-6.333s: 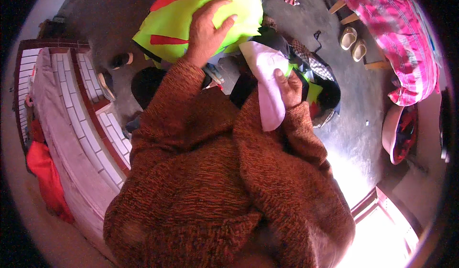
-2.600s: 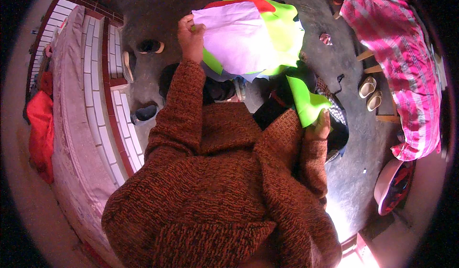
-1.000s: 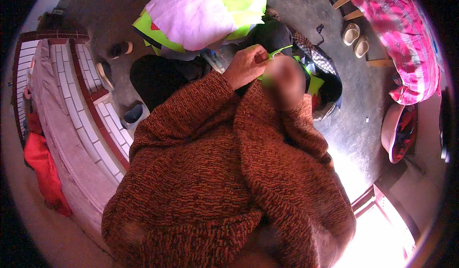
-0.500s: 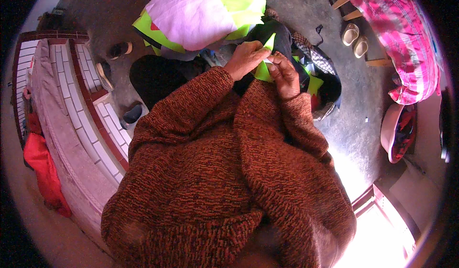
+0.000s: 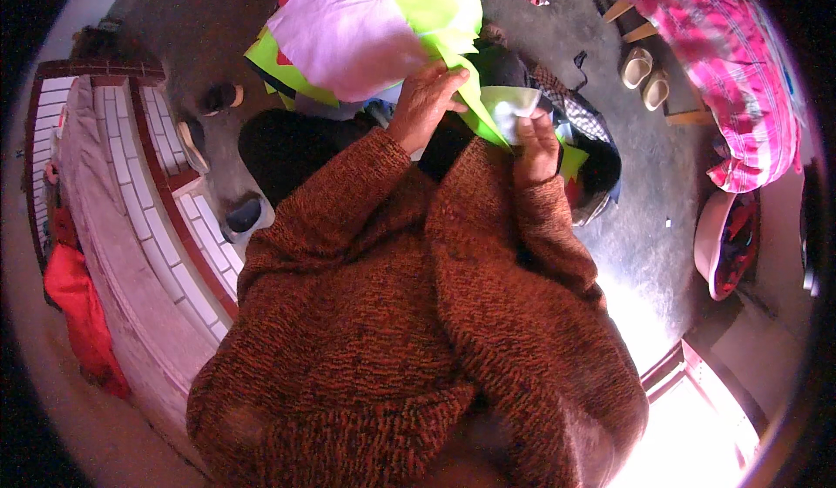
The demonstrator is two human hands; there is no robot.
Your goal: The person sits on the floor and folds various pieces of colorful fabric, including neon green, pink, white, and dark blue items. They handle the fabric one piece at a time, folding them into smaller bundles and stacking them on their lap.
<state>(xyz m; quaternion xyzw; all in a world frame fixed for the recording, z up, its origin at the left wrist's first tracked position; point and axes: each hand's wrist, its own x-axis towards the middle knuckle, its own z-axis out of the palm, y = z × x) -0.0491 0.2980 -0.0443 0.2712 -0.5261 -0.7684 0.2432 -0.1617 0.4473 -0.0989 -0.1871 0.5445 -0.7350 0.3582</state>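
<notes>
My left hand (image 5: 424,105) is closed on the upper edge of a lime-green piece of cloth (image 5: 475,109), which hangs slantwise between my hands. My right hand (image 5: 535,147) pinches a pale, whitish piece (image 5: 509,105) at the lime cloth's right side; whether the two are joined I cannot tell. Just beyond my left hand, over my dark-clad legs, lies a heap of cloth with a large pale pink piece (image 5: 348,40) and lime-green parts. Red shows at its rim.
Pale slip-on shoes (image 5: 637,67) stand on the grey floor at the right, near a pink plaid cloth (image 5: 723,61) over wooden legs. Below that sits a pink basin (image 5: 710,244). Dark shoes (image 5: 244,214) lie by the white-tiled ledge at left. A checked cloth (image 5: 588,114) is beside my right hand.
My hands have moved apart, the left one leftward and the right one slightly right. The lime cloth is now stretched out between them, and the whitish piece has come into view.
</notes>
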